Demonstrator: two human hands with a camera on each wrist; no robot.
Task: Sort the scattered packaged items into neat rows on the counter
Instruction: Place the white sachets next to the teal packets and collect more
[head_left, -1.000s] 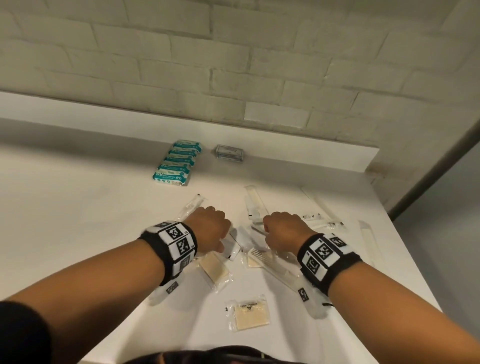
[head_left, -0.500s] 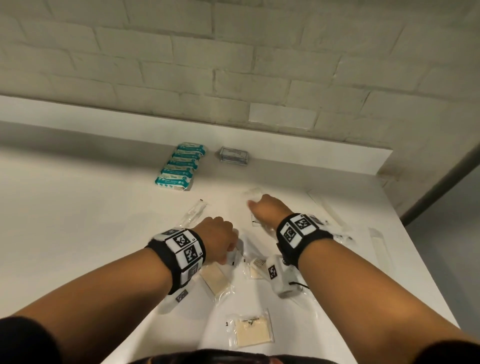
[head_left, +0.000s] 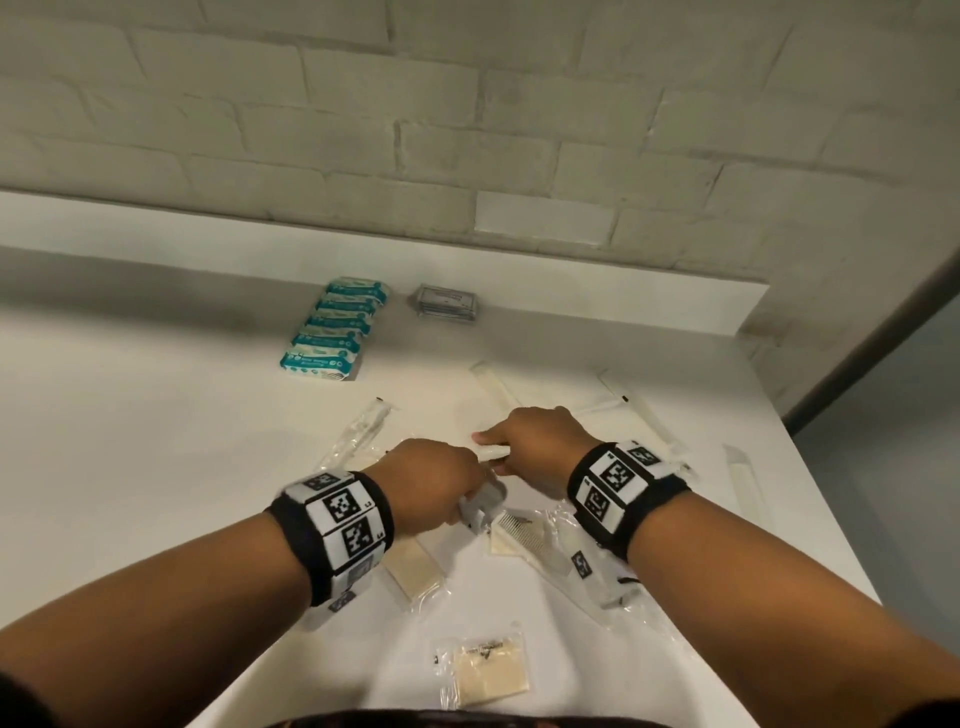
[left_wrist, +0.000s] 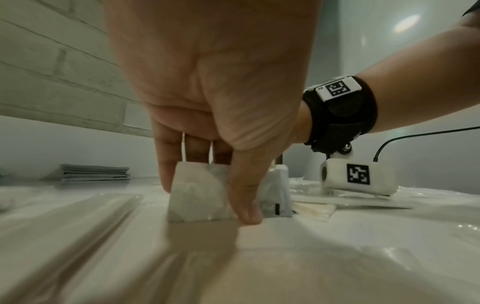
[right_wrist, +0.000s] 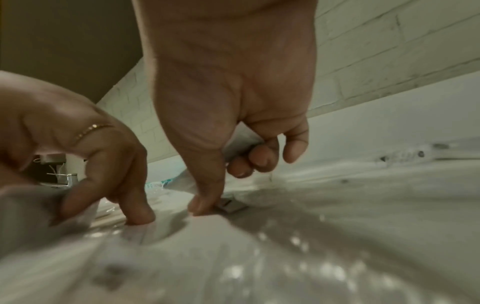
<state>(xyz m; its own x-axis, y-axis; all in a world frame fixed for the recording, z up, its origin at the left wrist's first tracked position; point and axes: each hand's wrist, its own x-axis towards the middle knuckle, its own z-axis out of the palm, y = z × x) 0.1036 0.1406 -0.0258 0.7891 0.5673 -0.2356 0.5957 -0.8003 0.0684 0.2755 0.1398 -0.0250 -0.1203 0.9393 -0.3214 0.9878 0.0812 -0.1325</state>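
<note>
Small white packets, clear-wrapped combs and long wrapped sticks lie scattered on the white counter (head_left: 156, 467). At mid-counter my left hand (head_left: 447, 478) pinches a small white packet (left_wrist: 197, 195) between fingers and thumb and stands it on edge. Touching it on the right, my right hand (head_left: 514, 441) curls its fingers round another white packet (right_wrist: 241, 144), thumb tip down on the counter. A neat row of teal packets (head_left: 335, 327) and a stack of grey sachets (head_left: 448, 304) sit at the back.
A wrapped comb (head_left: 519, 530) and a beige pad packet (head_left: 413, 566) lie under my wrists; another beige packet (head_left: 488, 670) is at the front edge. Long wrapped sticks (head_left: 363, 431) lie left, right and far right (head_left: 743, 483). The counter drops off on the right.
My right hand reached forward to the far packets, then drew back beside my left hand with a white packet in it. The left hand has stayed about where it was.
</note>
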